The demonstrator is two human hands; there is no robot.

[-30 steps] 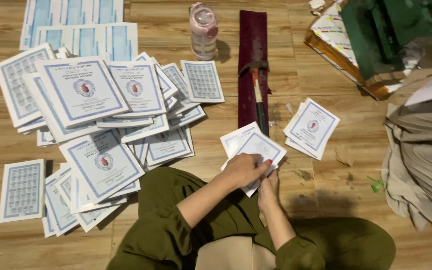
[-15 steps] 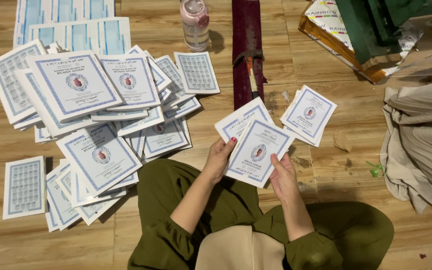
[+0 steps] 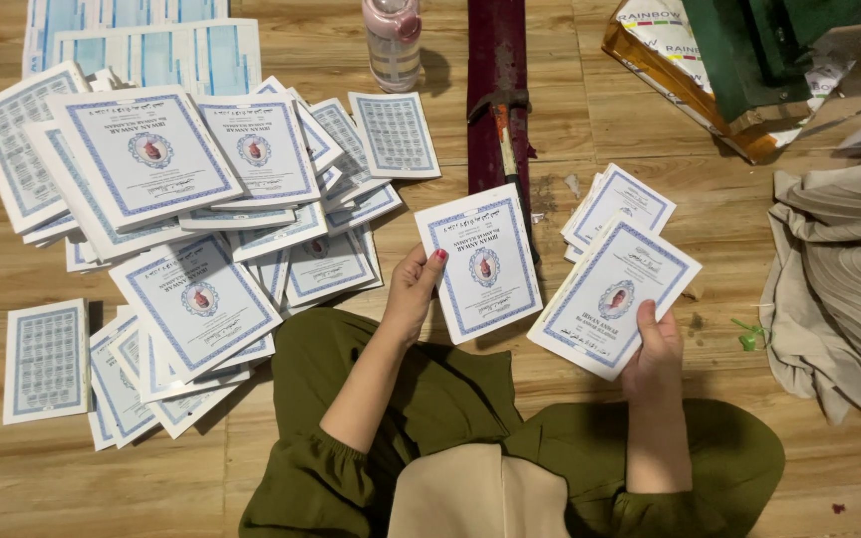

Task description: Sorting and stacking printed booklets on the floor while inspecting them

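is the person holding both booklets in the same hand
No, the left hand holds one white booklet with a blue border and the right hand holds a second booklet, apart from the first.

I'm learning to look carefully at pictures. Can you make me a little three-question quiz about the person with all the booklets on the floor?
1. True or false: each hand holds one booklet.
2. What stands at the top of the wooden floor, beside the dark red strip? A) a pink bottle B) a teapot C) a lamp
3. On which side of the person does the big spread of booklets lie?

Key
1. True: the left hand holds the left booklet, the right hand the right booklet.
2. A, the pink bottle.
3. Their left: the big spread of booklets. Only a small stack lies to the right.
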